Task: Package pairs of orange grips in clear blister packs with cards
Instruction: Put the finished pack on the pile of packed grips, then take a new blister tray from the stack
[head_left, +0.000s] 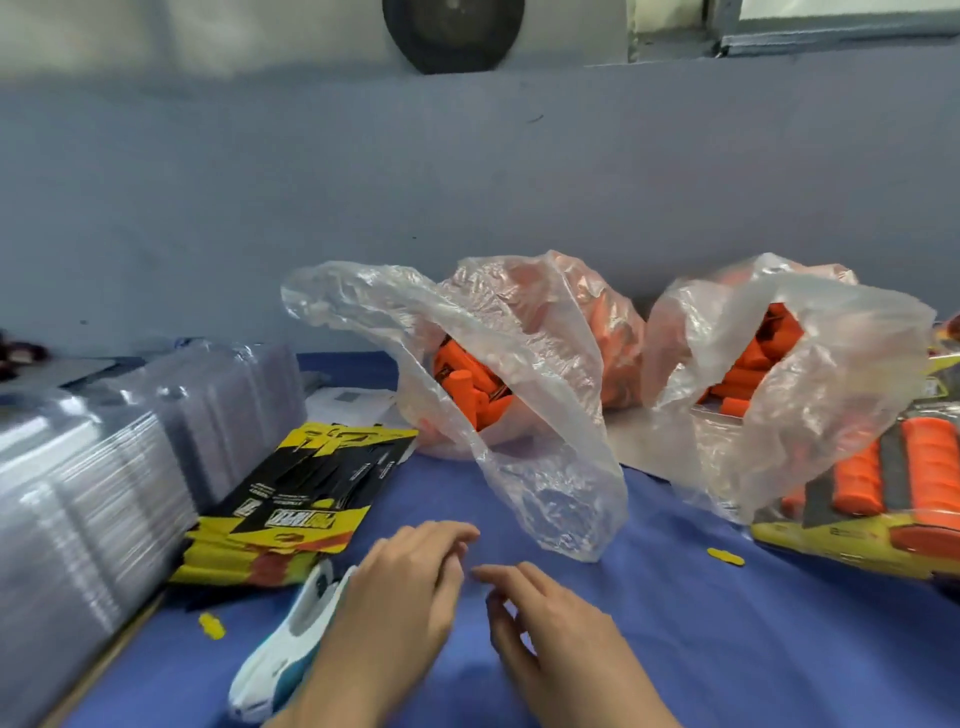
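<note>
Just ahead of the hands, left hand (400, 587) & right hand (556, 623) both loose-fingered & holding nothing, orange grips (467, 384) sit in the open bag (524, 343), so best reach fwd for 2, w/ cards (301, 483) & blister packs (88, 478) off left.

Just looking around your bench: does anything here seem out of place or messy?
Two yellow scraps lie loose on the blue cloth; the card stack lies fanned askew.
</note>
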